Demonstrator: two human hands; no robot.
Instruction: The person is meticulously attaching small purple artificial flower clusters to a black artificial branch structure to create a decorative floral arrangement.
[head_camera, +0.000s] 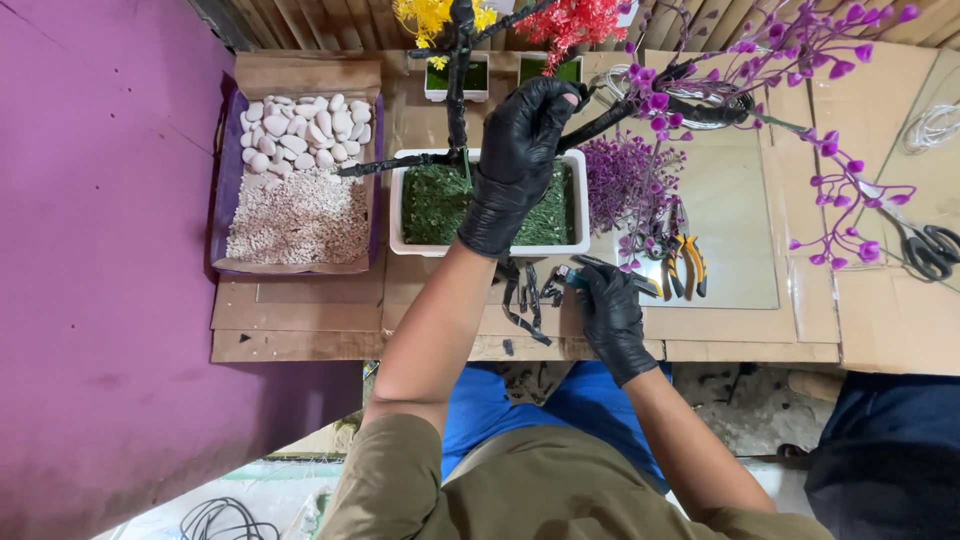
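My left hand (518, 160), in a black glove, reaches over the white rectangular planter (398, 205) filled with green moss and grips a black branch of the artificial tree (457, 90). That branch carries purple blossoms (800, 45) out to the right. My right hand (608, 310), also gloved in black, rests on the cardboard work surface and holds a small tool with a blue handle (572, 280). Black tape scraps (525, 300) lie beside it.
A cardboard tray (300, 75) at the left holds white pebbles and fine gravel. Orange-handled pliers (686, 262) and loose purple flower sprigs (625, 190) lie right of the planter. Scissors (925, 245) sit far right. Two small white pots (455, 78) stand behind.
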